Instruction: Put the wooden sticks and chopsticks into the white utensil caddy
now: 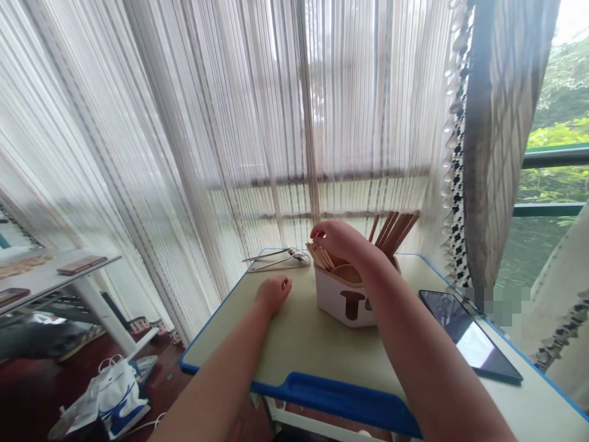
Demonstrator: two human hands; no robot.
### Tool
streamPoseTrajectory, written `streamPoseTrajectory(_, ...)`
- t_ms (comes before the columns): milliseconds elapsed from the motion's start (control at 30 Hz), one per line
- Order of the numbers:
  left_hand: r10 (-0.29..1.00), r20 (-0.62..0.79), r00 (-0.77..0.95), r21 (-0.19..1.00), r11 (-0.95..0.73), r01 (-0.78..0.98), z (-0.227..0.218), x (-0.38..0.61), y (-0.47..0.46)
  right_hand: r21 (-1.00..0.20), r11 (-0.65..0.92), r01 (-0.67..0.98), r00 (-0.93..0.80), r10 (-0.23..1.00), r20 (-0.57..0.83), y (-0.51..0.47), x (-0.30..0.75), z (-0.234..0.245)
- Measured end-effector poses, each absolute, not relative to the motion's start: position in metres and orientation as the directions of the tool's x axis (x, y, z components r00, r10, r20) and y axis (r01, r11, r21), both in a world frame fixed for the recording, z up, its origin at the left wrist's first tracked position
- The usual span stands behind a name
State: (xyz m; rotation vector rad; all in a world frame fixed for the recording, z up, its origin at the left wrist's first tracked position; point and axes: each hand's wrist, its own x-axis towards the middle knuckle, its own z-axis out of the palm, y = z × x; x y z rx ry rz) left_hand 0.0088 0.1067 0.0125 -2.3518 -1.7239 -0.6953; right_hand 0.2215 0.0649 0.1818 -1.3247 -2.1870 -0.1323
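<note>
A white holder [331, 301] with a brown rim and a dark mark on its front stands on the small table. Thin pale wooden sticks [321, 256] lean in its left part, and dark brown chopsticks [399, 233] rise at its right. My right hand [338, 238] is over the holder, fingers curled down beside the pale sticks; what its fingertips hold, if anything, is hidden. Left of the holder, my left hand [274, 293] rests on the tabletop with fingers curled in and nothing visible in them. Just beyond it lies shiny metal cutlery [294, 256], including spoons.
A dark tablet [469, 334] lies on the right of the blue-edged table [294, 350]. Sheer striped curtains [257, 123] hang behind it. At left are another white table [99, 261] and a white bag [117, 393] on the floor.
</note>
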Motion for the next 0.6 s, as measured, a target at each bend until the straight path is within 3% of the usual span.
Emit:
streamPoseTrajectory(300, 0.874, 0.428, 0.233, 0.174, -0.332, 0.927, 0.009, 0.007, 0.111, -0.229, 0.459, 0.858, -0.337, 0.841, 0.424, 0.072, 0.232, 0.181)
streamPoseTrajectory(600, 0.889, 0.401, 0.221, 0.211, -0.325, 0.922, 0.009, 0.006, 0.115, -0.212, 0.47, 0.857, -0.206, 0.689, 0.695, 0.055, 0.241, 0.198)
